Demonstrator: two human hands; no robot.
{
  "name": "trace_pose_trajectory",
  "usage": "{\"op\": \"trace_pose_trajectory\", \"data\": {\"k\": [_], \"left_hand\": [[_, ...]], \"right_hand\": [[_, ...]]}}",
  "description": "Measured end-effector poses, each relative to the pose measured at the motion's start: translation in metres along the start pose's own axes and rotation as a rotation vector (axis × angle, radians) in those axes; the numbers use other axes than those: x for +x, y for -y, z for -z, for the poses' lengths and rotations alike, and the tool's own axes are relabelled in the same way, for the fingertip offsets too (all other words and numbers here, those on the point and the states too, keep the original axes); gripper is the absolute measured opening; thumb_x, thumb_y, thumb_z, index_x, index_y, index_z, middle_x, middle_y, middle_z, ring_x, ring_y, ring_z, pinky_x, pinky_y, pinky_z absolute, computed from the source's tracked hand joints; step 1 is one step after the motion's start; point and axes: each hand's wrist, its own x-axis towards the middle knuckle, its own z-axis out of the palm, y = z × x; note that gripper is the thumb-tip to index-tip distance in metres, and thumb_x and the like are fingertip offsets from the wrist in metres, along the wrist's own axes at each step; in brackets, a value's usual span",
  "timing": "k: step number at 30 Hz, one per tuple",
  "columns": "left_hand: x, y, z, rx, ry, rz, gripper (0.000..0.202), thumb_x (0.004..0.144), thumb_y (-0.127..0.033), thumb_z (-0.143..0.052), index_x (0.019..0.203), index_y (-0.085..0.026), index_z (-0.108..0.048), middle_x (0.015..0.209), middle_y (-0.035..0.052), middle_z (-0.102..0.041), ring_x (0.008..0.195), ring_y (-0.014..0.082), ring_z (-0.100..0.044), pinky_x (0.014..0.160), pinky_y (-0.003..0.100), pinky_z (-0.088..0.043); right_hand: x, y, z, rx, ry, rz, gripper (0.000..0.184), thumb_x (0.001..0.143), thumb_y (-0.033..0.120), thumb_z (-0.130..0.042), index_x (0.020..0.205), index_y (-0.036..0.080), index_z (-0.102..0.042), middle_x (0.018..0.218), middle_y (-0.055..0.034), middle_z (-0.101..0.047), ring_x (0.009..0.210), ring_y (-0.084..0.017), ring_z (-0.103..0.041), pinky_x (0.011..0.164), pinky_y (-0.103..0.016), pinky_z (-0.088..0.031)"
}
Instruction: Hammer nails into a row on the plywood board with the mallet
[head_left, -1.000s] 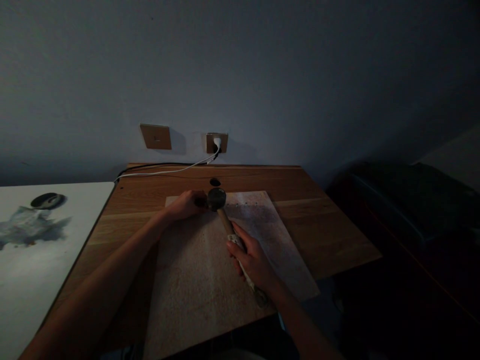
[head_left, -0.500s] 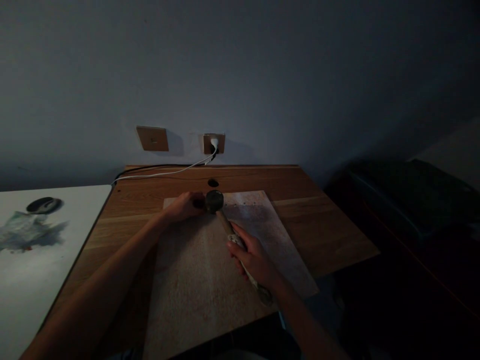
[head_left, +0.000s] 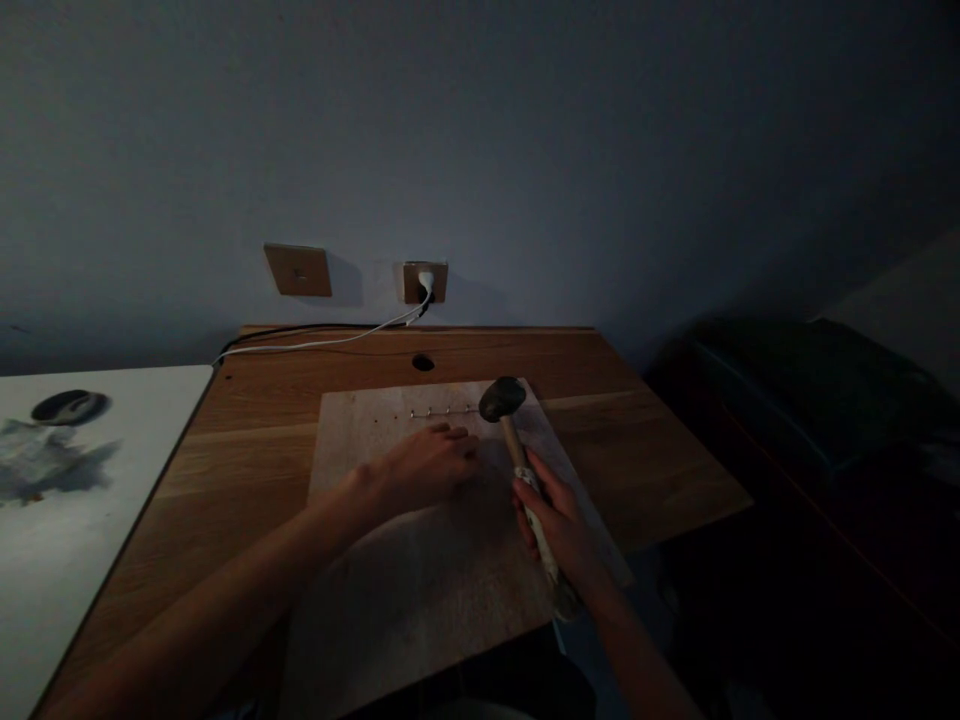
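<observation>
Nearest the person, the pale board (head_left: 420,600) spreads below both hands, lying on a wooden desk (head_left: 637,450) with its near edge toward the body. The right hand (head_left: 551,510) is wrapped around the handle of a hammer (head_left: 512,432), thumb along the upper side, the handle's butt sticking out behind the palm. The left hand (head_left: 431,465) is beside it, to the left, over the board with its fingers loosely curled and bent down; its underside is hidden in the dim light, so whether it holds anything cannot be told.

The hammer's dark head is beyond the right hand, near the board's far edge. Just past the left fingertips, a row of small shiny nails (head_left: 448,408) stands upright in the board, running right toward the hammer head. Left of that row are two small dark spots (head_left: 386,419).

Well to the left of the left hand is a white surface (head_left: 75,580) with a dark oval object (head_left: 70,407) on it. Beyond both hands, the desk has a round hole (head_left: 423,363). Farther off, a white cable (head_left: 322,345) runs to a wall socket (head_left: 412,283), with a second plate (head_left: 298,270) to its left.
</observation>
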Motion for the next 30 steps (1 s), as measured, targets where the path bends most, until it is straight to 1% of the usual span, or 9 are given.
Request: {"op": "trace_pose_trajectory", "data": {"k": [3, 6, 11, 15, 18, 23, 25, 28, 30], "left_hand": [[0.003, -0.011, -0.006, 0.107, -0.013, -0.070, 0.012, 0.093, -0.008, -0.070, 0.090, -0.020, -0.071, 0.092, 0.0051, -0.073, 0.089, 0.0235, -0.070, 0.077, 0.036, -0.051], [0.000, -0.005, -0.005, 0.093, -0.042, -0.057, 0.013, 0.095, -0.008, -0.068, 0.090, -0.020, -0.071, 0.088, 0.0052, -0.072, 0.089, 0.0241, -0.069, 0.077, 0.037, -0.051], [-0.008, 0.001, -0.002, 0.065, -0.031, 0.006, 0.016, 0.096, -0.007, -0.064, 0.098, -0.020, -0.072, 0.102, 0.0068, -0.074, 0.096, 0.0243, -0.068, 0.081, 0.038, -0.051], [-0.006, -0.012, 0.001, 0.149, -0.005, -0.042, 0.015, 0.096, -0.008, -0.067, 0.098, -0.023, -0.071, 0.093, 0.0033, -0.075, 0.090, 0.0224, -0.066, 0.078, 0.037, -0.047], [-0.002, -0.023, 0.003, 0.224, -0.026, -0.076, 0.008, 0.098, -0.015, -0.069, 0.099, -0.023, -0.073, 0.096, 0.0051, -0.075, 0.095, 0.0232, -0.065, 0.077, 0.037, -0.045], [0.005, -0.028, 0.002, 0.290, 0.004, -0.079, 0.021, 0.097, -0.015, -0.071, 0.078, -0.023, -0.072, 0.089, 0.0055, -0.073, 0.095, 0.0241, -0.063, 0.077, 0.038, -0.044], [0.006, -0.027, 0.001, 0.296, 0.020, -0.078, 0.022, 0.096, -0.014, -0.071, 0.076, -0.023, -0.072, 0.087, 0.0052, -0.073, 0.094, 0.0241, -0.063, 0.080, 0.038, -0.045], [0.001, -0.018, 0.002, 0.246, -0.003, -0.066, 0.016, 0.095, -0.011, -0.070, 0.083, -0.022, -0.073, 0.088, 0.0054, -0.072, 0.093, 0.0235, -0.064, 0.082, 0.037, -0.047], [-0.010, -0.003, 0.002, 0.133, -0.067, 0.022, 0.009, 0.093, -0.013, -0.072, 0.089, -0.020, -0.074, 0.092, 0.0057, -0.072, 0.093, 0.0234, -0.065, 0.083, 0.036, -0.048]], "right_hand": [[0.001, -0.003, 0.001, -0.010, -0.021, -0.014, 0.088, 0.082, 0.054, -0.077, 0.156, 0.017, -0.050, 0.064, 0.0086, -0.057, 0.035, -0.007, -0.044, 0.029, -0.017, -0.037], [0.000, -0.004, 0.001, -0.019, -0.003, 0.003, 0.084, 0.084, 0.054, -0.076, 0.156, 0.019, -0.051, 0.064, 0.0089, -0.056, 0.036, -0.007, -0.045, 0.030, -0.016, -0.037], [0.000, -0.004, 0.002, -0.033, 0.030, 0.011, 0.081, 0.085, 0.052, -0.075, 0.156, 0.021, -0.052, 0.069, 0.0076, -0.059, 0.037, -0.006, -0.045, 0.031, -0.016, -0.038], [0.000, -0.004, 0.001, -0.038, 0.022, -0.014, 0.086, 0.084, 0.053, -0.077, 0.158, 0.020, -0.050, 0.064, 0.0086, -0.056, 0.036, -0.007, -0.046, 0.031, -0.017, -0.037], [0.001, -0.004, 0.001, -0.062, 0.004, -0.034, 0.087, 0.086, 0.053, -0.074, 0.161, 0.020, -0.046, 0.064, 0.0084, -0.056, 0.036, -0.007, -0.048, 0.031, -0.016, -0.037], [0.001, -0.006, 0.001, -0.069, 0.007, -0.017, 0.083, 0.087, 0.053, -0.073, 0.159, 0.020, -0.049, 0.062, 0.0078, -0.057, 0.035, -0.008, -0.048, 0.030, -0.017, -0.037], [0.001, -0.006, 0.001, -0.054, 0.011, -0.012, 0.082, 0.087, 0.052, -0.073, 0.159, 0.019, -0.050, 0.062, 0.0081, -0.056, 0.035, -0.008, -0.047, 0.030, -0.017, -0.037], [0.001, -0.006, 0.001, -0.025, 0.017, -0.005, 0.081, 0.088, 0.050, -0.073, 0.158, 0.020, -0.050, 0.062, 0.0087, -0.054, 0.035, -0.007, -0.045, 0.030, -0.016, -0.035], [0.001, -0.005, 0.002, -0.004, 0.024, 0.009, 0.080, 0.087, 0.049, -0.074, 0.158, 0.020, -0.050, 0.066, 0.0081, -0.056, 0.036, -0.007, -0.045, 0.031, -0.016, -0.036]]}}
